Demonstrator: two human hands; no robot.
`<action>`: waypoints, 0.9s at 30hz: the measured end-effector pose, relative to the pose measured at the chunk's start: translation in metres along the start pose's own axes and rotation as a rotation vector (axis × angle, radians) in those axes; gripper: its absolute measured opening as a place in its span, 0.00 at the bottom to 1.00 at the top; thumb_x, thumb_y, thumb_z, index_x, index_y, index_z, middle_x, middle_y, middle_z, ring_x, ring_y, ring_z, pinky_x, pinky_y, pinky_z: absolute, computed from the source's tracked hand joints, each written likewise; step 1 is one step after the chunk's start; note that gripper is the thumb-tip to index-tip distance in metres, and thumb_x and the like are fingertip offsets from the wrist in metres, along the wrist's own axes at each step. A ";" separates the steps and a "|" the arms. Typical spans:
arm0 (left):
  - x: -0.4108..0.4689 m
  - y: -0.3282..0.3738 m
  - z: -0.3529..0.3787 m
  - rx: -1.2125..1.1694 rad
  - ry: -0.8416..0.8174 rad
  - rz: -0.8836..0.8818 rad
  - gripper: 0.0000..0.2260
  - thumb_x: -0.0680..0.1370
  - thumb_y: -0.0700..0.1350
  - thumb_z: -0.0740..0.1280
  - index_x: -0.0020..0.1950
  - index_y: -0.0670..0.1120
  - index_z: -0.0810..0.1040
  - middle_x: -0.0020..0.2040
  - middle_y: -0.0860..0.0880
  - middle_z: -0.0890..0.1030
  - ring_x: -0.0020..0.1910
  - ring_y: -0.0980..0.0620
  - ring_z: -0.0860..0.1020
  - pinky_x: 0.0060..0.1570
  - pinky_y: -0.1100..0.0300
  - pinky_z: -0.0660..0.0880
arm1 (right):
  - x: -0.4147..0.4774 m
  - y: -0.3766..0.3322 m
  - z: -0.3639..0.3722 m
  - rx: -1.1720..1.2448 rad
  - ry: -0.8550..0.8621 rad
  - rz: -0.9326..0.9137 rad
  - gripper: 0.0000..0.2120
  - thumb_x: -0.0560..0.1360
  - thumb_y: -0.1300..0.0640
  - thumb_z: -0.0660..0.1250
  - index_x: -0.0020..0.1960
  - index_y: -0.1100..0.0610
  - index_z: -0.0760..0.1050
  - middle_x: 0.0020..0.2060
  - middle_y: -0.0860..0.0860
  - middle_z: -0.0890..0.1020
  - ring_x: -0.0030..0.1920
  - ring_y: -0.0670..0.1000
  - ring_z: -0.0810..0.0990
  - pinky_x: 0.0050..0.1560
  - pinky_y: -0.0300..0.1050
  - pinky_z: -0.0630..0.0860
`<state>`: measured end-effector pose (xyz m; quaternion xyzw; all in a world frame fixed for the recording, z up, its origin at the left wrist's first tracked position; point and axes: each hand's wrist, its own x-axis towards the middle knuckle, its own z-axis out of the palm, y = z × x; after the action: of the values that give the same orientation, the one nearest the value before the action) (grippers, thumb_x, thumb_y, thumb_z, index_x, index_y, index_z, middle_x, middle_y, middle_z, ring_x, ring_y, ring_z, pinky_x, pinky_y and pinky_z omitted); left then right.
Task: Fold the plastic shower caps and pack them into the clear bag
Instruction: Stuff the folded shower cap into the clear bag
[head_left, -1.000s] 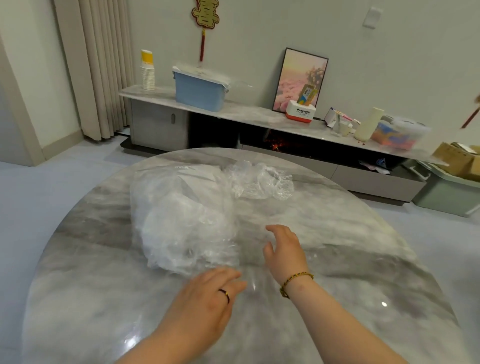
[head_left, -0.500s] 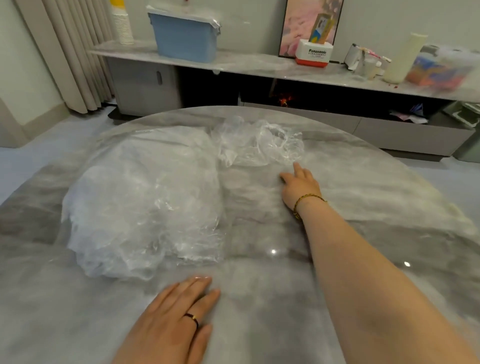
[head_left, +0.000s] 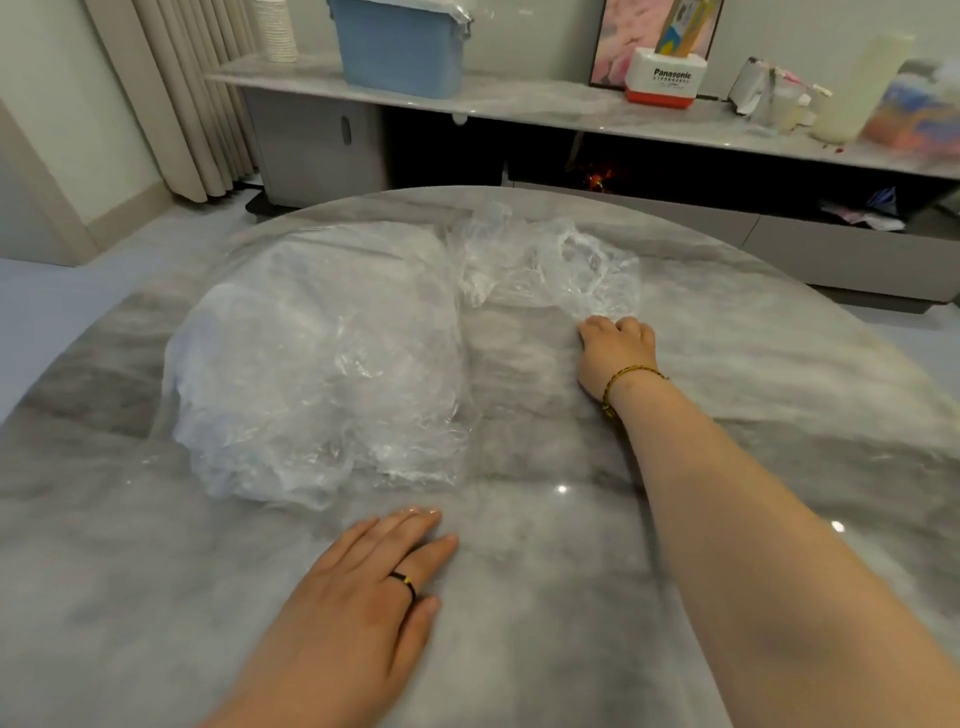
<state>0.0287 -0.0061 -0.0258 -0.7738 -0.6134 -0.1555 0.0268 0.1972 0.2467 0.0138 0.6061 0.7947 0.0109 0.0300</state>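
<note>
**A:** Two plastic heaps on the marble table (head_left: 753, 364)! Biggest worry is the stuffed clear bag (head_left: 311, 364), just beyond the fingertips of the left hand (head_left: 363, 587), which lies flat and relaxed. Nothing pins the bag, so it may slide on that glossy top.

**B:** And the loose shower cap (head_left: 545, 265)? The right hand (head_left: 615, 358) has its fingers curled onto the near edge, apparently pinching it. Yank it and that thin film could slip or tear.

**A:** The bag looks puffy, cloudy and wrinkled.

**B:** The cap's clear, crumpled and unfolded, beyond the right knuckles.
</note>
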 end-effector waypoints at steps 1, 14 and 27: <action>-0.001 0.001 0.000 0.002 0.000 -0.006 0.22 0.82 0.53 0.41 0.59 0.51 0.73 0.56 0.50 0.81 0.59 0.56 0.69 0.66 0.66 0.52 | -0.010 0.000 0.001 0.007 0.004 -0.008 0.21 0.75 0.65 0.51 0.68 0.58 0.64 0.70 0.52 0.64 0.68 0.57 0.60 0.71 0.50 0.50; -0.003 0.009 -0.001 0.012 0.097 -0.020 0.19 0.70 0.52 0.55 0.46 0.52 0.84 0.49 0.54 0.83 0.47 0.56 0.82 0.54 0.64 0.64 | -0.177 0.011 -0.006 -0.065 -0.074 -0.150 0.27 0.77 0.64 0.51 0.74 0.53 0.52 0.73 0.43 0.56 0.70 0.52 0.58 0.73 0.49 0.42; -0.025 0.028 -0.019 -0.038 0.249 0.072 0.34 0.70 0.54 0.56 0.75 0.52 0.52 0.62 0.48 0.69 0.65 0.49 0.65 0.69 0.65 0.50 | -0.301 -0.005 0.005 0.211 0.266 -0.553 0.09 0.62 0.52 0.61 0.37 0.44 0.79 0.35 0.34 0.80 0.41 0.42 0.65 0.50 0.35 0.64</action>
<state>0.0466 -0.0413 -0.0100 -0.7705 -0.5740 -0.2609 0.0938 0.2724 -0.0448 0.0188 0.3603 0.9229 -0.0010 -0.1355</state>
